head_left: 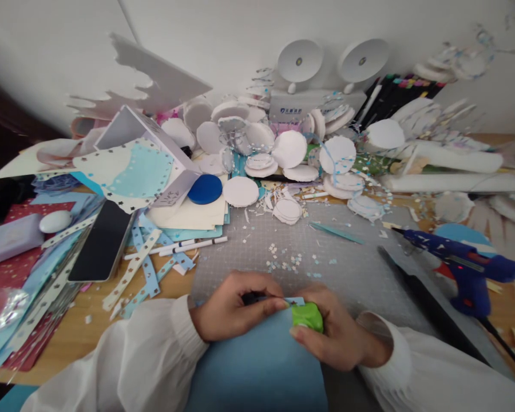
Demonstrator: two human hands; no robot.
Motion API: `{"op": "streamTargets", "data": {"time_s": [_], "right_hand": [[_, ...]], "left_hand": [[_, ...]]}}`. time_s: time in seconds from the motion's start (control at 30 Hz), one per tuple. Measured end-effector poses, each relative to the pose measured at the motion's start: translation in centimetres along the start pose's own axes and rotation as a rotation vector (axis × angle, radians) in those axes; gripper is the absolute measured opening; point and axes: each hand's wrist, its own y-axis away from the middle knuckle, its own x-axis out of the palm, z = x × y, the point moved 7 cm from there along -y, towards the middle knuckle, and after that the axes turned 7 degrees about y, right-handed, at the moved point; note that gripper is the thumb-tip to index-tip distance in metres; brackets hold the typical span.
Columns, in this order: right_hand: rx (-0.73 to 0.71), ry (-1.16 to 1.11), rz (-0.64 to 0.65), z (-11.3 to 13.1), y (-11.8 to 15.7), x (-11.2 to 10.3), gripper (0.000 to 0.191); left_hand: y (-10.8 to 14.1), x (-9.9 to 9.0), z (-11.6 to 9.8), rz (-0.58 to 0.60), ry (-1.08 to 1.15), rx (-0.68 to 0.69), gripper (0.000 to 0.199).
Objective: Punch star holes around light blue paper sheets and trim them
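Observation:
My right hand [335, 332] is closed around a small bright green craft punch [306, 317], its thumb along the near side. Just left of it, my left hand [240, 309] pinches the upper edge of a blue paper sheet [257, 366] that hangs down toward me. A light blue bit of paper edge shows between my left fingertips and the punch. Whether the paper sits inside the punch's slot cannot be made out. Beyond my hands, tiny punched paper shapes [289, 260] lie scattered on a grey cutting mat [257, 237].
A blue glue gun [459, 263] and a long black blade-like tool [429, 309] lie right. Teal tweezers [337, 232] rest on the mat. White discs [289, 149] crowd the back. Left are a phone [103, 240], punched strips [146, 263] and a blue round lid [205, 189].

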Motion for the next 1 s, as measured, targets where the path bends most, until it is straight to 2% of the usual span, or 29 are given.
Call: {"op": "streamTargets", "data": {"time_s": [0.17, 0.3, 0.47, 0.57, 0.67, 0.73, 0.8, 1.0], "right_hand": [[-0.034, -0.009, 0.002, 0.0, 0.2, 0.2, 0.033], [-0.081, -0.006, 0.043, -0.3, 0.5, 0.8, 0.031], [-0.120, -0.006, 0.037, -0.1, 0.5, 1.0, 0.033], [-0.141, -0.012, 0.025, 0.3, 0.3, 1.0, 0.034], [-0.022, -0.022, 0.014, -0.3, 0.1, 1.0, 0.033], [0.081, -0.021, -0.005, -0.9, 0.0, 0.8, 0.031], [0.119, -0.016, -0.012, -1.2, 0.0, 0.4, 0.029], [0.012, 0.087, 0.046, -0.9, -0.1, -0.3, 0.031]], "left_hand": [[0.0, 0.1, -0.2, 0.043, -0.053, -0.012, 0.026], [0.1, 0.6, -0.6, 0.109, -0.173, -0.010, 0.046], [0.1, 1.3, -0.6, 0.190, -0.131, -0.026, 0.038], [0.0, 1.1, -0.4, 0.191, -0.127, -0.041, 0.037], [-0.2, 0.6, 0.0, 0.187, -0.099, -0.074, 0.038], [-0.2, 0.4, 0.3, 0.220, -0.037, -0.103, 0.038], [-0.2, 0.4, 0.3, 0.261, 0.008, -0.114, 0.036], [-0.2, 0.1, 0.1, 0.245, -0.051, -0.073, 0.031]]}}
